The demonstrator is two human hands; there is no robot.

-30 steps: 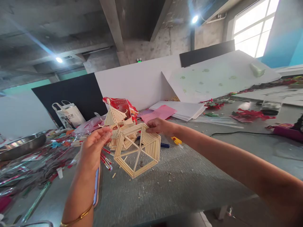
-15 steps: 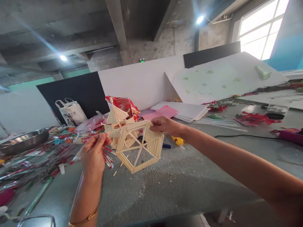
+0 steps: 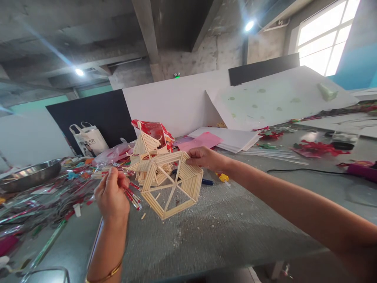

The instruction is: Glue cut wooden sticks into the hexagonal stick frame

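above the grey table [image 3: 229, 232], about at its middle, a hexagonal stick frame [image 3: 188, 182] is held in the air, tilted, with its open side turned to the camera. it is made of many thin pale sticks laid side by side, and inside it some spokes meet at one point. the right hand [image 3: 203, 157] pinches the upper right corner of this frame between thumb and fingers, and the arm reaches in from the lower right. the left hand [image 3: 112, 194] is just beside the left edge of the frame. its fingers are curled and the fingertips are drawn together at the top like a pinch; if something thin is between them, i cannot tell, and i also cannot tell if it touches the frame. a gold bracelet [image 3: 103, 275] sits on the left wrist.

directly behind the frame a small stick house [image 3: 144, 149] with a pointed roof stands on the table, and behind that lies a red bag [image 3: 153, 129]. under the left hand lie some red and white sticks [image 3: 133, 197]. a yellow tool [image 3: 223, 177] and a blue pen [image 3: 206, 182] lie near the right wrist. further back are pink paper [image 3: 200, 140] and a pile of white sheets [image 3: 235, 138]. at far left are a metal bowl [image 3: 29, 175] and a tote bag [image 3: 88, 139].
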